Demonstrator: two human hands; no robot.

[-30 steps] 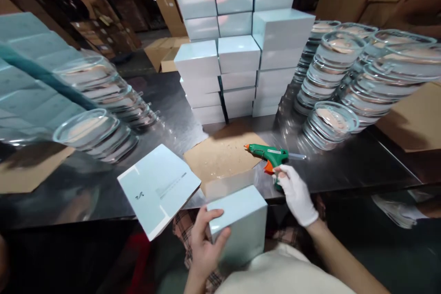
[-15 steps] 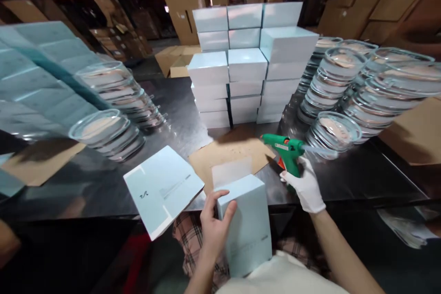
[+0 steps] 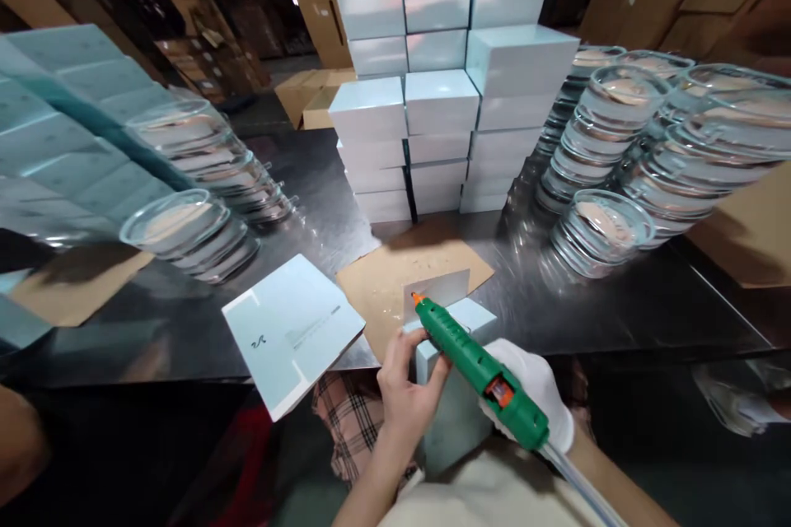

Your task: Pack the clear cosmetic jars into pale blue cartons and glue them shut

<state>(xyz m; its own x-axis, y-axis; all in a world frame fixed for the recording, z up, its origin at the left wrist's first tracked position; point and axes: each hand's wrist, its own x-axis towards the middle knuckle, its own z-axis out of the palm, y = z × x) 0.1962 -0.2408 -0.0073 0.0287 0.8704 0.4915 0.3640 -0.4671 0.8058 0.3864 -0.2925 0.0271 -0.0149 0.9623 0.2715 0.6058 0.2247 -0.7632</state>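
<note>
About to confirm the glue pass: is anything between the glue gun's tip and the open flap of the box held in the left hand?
Nothing visible. The glue gun in the gloved right hand has its orange tip right at the flap of the box; the left hand grips the box's near-left edge, beside the tip.

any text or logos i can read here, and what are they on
Flat box blank: a small dark logo mark and a line of print, both too small to read.
Glue gun: no readable label.
Stacked boxes: no print visible.
Shelf strip at the top left: blurred, unreadable.
</note>
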